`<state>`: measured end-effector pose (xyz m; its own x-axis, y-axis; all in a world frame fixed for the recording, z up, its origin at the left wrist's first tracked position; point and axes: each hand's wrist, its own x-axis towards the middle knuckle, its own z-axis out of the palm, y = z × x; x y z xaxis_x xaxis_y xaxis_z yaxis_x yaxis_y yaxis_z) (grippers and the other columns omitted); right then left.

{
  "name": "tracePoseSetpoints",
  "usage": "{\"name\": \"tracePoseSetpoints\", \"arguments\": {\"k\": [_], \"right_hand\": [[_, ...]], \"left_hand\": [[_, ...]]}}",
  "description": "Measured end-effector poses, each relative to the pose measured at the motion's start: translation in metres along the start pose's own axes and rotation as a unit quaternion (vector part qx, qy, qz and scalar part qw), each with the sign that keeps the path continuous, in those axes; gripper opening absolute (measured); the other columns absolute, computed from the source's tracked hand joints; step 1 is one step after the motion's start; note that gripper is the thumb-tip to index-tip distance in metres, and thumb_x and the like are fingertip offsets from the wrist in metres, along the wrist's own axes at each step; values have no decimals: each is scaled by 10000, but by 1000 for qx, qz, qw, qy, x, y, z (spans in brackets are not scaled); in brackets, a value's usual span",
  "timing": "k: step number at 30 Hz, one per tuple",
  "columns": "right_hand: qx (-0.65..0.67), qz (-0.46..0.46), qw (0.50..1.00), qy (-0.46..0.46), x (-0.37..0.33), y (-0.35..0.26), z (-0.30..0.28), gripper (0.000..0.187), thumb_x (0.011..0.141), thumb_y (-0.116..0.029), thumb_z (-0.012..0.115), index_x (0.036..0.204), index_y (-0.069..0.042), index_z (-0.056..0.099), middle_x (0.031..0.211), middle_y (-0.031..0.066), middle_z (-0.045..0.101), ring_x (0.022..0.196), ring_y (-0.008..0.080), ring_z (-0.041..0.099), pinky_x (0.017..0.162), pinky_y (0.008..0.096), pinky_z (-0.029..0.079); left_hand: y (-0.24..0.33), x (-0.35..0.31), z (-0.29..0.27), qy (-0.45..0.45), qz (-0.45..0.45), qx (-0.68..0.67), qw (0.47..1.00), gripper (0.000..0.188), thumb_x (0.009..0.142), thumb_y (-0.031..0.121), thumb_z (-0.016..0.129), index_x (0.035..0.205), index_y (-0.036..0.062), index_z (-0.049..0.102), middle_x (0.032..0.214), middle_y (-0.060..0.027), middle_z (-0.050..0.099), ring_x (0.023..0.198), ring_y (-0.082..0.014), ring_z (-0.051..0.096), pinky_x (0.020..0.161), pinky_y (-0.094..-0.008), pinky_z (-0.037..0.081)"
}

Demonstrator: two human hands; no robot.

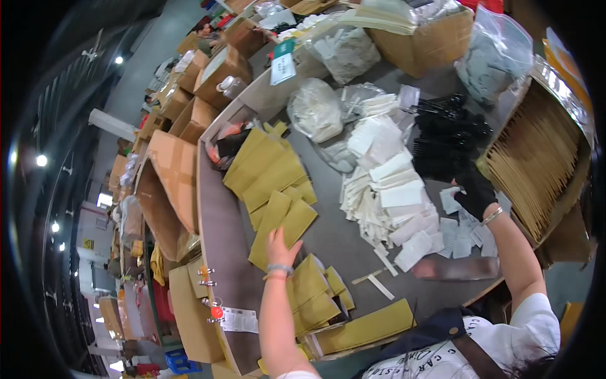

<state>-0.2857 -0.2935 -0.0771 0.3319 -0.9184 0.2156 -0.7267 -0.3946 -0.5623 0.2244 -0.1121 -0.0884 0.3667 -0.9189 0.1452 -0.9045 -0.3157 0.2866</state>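
My bare left hand [282, 250] rests on yellow-brown cardboard sleeves [267, 228], its thumb spread away from the fingers. More of these flat sleeves fan out beyond it and lie in a pile [309, 294] beside my forearm. At the right, my right hand [475, 193] wears a black glove that leaves the fingertips bare. Its fingers are closed on a small white paper slip [449, 200]. Several similar slips [464, 235] lie scattered just below that hand. To its left spreads a heap of white paper packets [394, 183]. Black plastic-looking items [445, 136] are piled above it.
An open carton [543, 158] packed with brown cardboard sheets stands at the right. Clear bags [315, 110] and another carton [420, 47] sit at the table's far side. A raised grey edge [221, 252] borders the left, with cartons [170, 183] beyond. A blurred reddish object [456, 268] lies near me.
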Motion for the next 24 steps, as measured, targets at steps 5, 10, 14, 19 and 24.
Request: {"name": "tracePoseSetpoints", "arguments": {"k": [5, 10, 14, 19, 24], "right_hand": [[-218, 2, 959, -179, 4, 4, 9, 587, 555, -273, 832, 1087, -135, 626, 1115, 93, 593, 1023, 298, 577, 868, 380, 473], [-157, -22, 976, -147, -1, 12, 13, 564, 584, -236, 816, 1107, -133, 632, 1106, 82, 602, 996, 289, 581, 841, 388, 475], [-108, -68, 991, -45, -5, 9, 16, 402, 651, -203, 764, 1028, -115, 654, 1035, 86, 635, 925, 281, 601, 813, 387, 484], [-76, -94, 992, -16, -7, 19, 14, 235, 709, -147, 726, 933, -93, 681, 951, 106, 653, 888, 289, 603, 769, 386, 483], [89, -5, 994, 67, -11, 5, -9, 62, 774, -54, 679, 828, -29, 662, 759, 89, 650, 700, 207, 631, 632, 307, 481]], "left_hand": [[13, 44, 35, -81, -69, 130, 986, 927, 597, 419, 835, 1352, 68, 428, 1296, -172, 455, 1201, -349, 441, 1006, -420, 391], [19, 46, 22, -114, -68, 143, 981, 893, 585, 444, 830, 1315, 74, 474, 1221, -139, 494, 1143, -334, 479, 959, -421, 420], [12, 35, 30, -84, -1, 122, 989, 800, 629, 408, 802, 1290, 83, 489, 1156, -148, 517, 1057, -339, 525, 900, -418, 454], [17, 29, 23, -28, 57, 50, 997, 741, 663, 355, 774, 1271, 52, 479, 1165, -164, 511, 1033, -355, 533, 875, -432, 467], [70, 25, -21, 113, 157, -28, 981, 729, 661, 292, 778, 1251, -19, 483, 1144, -198, 540, 1028, -373, 549, 853, -425, 485]]}}
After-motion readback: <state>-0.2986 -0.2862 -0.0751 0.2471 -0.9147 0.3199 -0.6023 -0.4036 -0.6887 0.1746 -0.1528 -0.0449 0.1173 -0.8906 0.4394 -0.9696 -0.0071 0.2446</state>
